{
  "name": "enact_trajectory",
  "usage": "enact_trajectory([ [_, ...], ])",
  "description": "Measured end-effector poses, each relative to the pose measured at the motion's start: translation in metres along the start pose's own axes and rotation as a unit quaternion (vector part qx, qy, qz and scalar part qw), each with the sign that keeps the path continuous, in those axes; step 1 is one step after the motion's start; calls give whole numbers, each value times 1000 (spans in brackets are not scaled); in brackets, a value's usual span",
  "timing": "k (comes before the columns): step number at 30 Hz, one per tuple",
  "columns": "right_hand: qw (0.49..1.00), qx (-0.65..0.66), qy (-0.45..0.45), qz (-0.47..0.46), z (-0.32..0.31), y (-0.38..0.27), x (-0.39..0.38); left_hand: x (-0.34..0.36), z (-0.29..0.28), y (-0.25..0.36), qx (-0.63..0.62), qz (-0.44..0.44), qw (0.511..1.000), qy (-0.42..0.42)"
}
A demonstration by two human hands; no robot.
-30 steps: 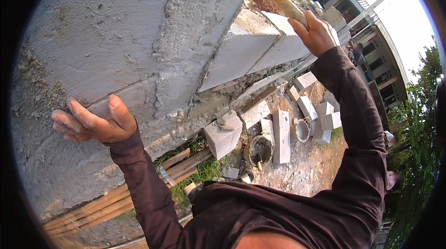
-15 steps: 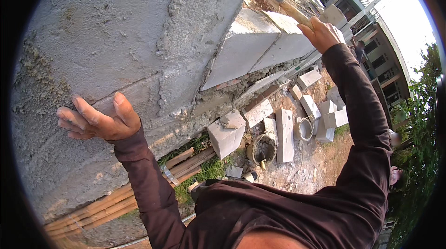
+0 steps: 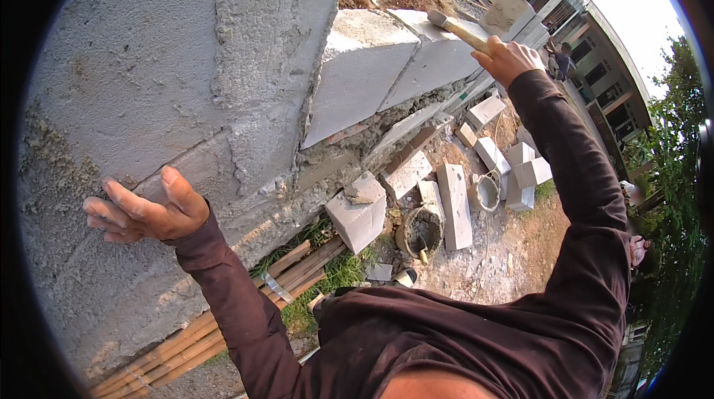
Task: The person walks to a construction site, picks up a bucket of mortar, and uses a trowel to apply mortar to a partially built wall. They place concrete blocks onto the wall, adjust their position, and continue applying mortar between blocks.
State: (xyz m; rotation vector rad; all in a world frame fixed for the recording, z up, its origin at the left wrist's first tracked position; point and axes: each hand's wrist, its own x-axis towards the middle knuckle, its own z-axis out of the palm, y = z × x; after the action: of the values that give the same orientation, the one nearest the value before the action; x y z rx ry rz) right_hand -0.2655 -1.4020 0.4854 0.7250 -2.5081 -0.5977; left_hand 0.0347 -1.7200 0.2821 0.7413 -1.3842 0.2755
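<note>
Two bare hands are held well apart in front of a rough grey wall (image 3: 149, 101). By the right hand (image 3: 513, 63), a wooden-handled hammer (image 3: 470, 36) is gripped near the end of its handle, the fingers wrapped round it; its blunt grey head (image 3: 437, 18) is pointed to the left of that hand, over or beside the farther block (image 3: 431, 60). Whether the block is touched by the head cannot be told. Further left of the same hand, the nearer block (image 3: 361, 75) is set, with a narrow joint seen between the two. Nothing is held by the left hand (image 3: 152, 209): its fingers are spread and loosely curled before the wall, and contact cannot be made out. Below the right hand, a bucket (image 3: 402, 239) of grey mix and a long pale block (image 3: 454, 207) are seen on the ground.

If the hammer is used on these blocks, short, light taps would be better judged than full swings, since their edges look easily chipped. The face should be brought down flat, away from the corners, with the handle gripped firmly but not stiffly, and the joint checked by eye after each tap.
</note>
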Motion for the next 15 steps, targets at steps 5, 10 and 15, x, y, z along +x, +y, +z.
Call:
enact_trajectory([
  [5,985,135,99,-37,1,11,-16,1,1,4,-2,0,1000,-1],
  [10,995,83,52,-5,12,10,-11,-2,-4,8,8,-13,999,-29],
  [15,986,127,103,-40,13,2,-26,4,-6,3,27,0,1000,-13],
])
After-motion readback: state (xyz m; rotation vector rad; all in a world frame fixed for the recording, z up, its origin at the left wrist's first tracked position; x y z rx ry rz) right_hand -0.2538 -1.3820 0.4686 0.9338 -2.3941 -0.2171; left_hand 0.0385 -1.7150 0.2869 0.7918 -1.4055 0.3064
